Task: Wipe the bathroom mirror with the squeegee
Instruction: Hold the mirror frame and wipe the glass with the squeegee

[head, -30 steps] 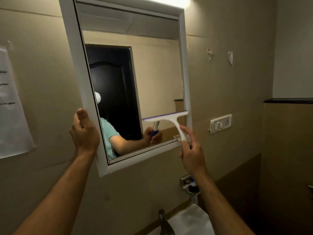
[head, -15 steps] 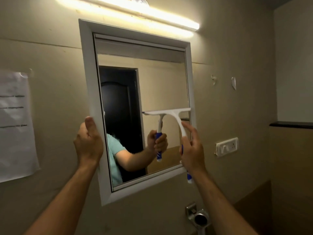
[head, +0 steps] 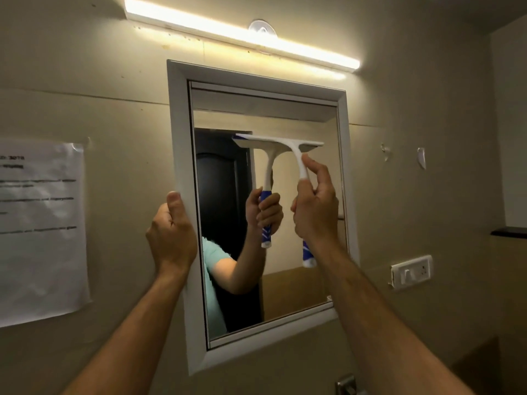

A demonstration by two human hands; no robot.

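Beige tiled wall [head: 427,115] carries the white-framed rectangular bathroom mirror [head: 296,269], hung under a long glowing tube light [head: 242,32]. A white printed paper sheet [head: 40,229] is taped well to the left of the mirror's left edge; a white switch plate [head: 412,270] sits beyond its lower right corner. Your left hand [head: 171,238] is clamped around the frame's left edge, thumb up along it. Your right hand [head: 315,215] is closed around the handle of the white-and-blue plastic squeegee [head: 296,155], index finger extended up its neck. Its blade lies level against the glass in the mirror's upper half, nearer the right edge.
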